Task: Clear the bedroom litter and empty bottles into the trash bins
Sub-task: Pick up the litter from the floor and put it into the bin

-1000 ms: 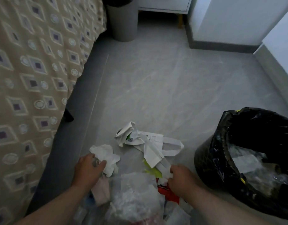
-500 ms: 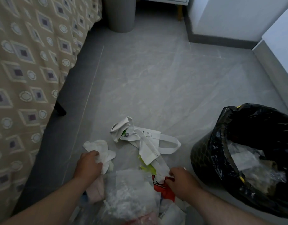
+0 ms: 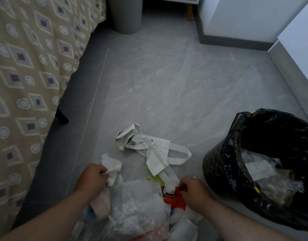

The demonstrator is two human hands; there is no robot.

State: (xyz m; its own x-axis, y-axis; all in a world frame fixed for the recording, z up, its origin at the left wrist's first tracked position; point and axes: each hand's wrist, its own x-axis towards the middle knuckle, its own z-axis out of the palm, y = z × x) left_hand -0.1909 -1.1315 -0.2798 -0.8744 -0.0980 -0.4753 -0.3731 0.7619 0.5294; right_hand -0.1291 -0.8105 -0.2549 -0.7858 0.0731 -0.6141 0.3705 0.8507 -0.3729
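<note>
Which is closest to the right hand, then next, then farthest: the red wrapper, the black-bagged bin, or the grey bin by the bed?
1. Red wrapper: pinched by the right hand, at its left edge.
2. Black-bagged bin: standing to the right.
3. Grey bin: far off at the top, beside the bed.

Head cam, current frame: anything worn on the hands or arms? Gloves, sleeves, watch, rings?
Nothing worn. The left hand and right hand are bare, no gloves. The left forearm and right forearm show no sleeve up to the frame edge, and no watch or band. No rings show, though the picture is dim.
</note>
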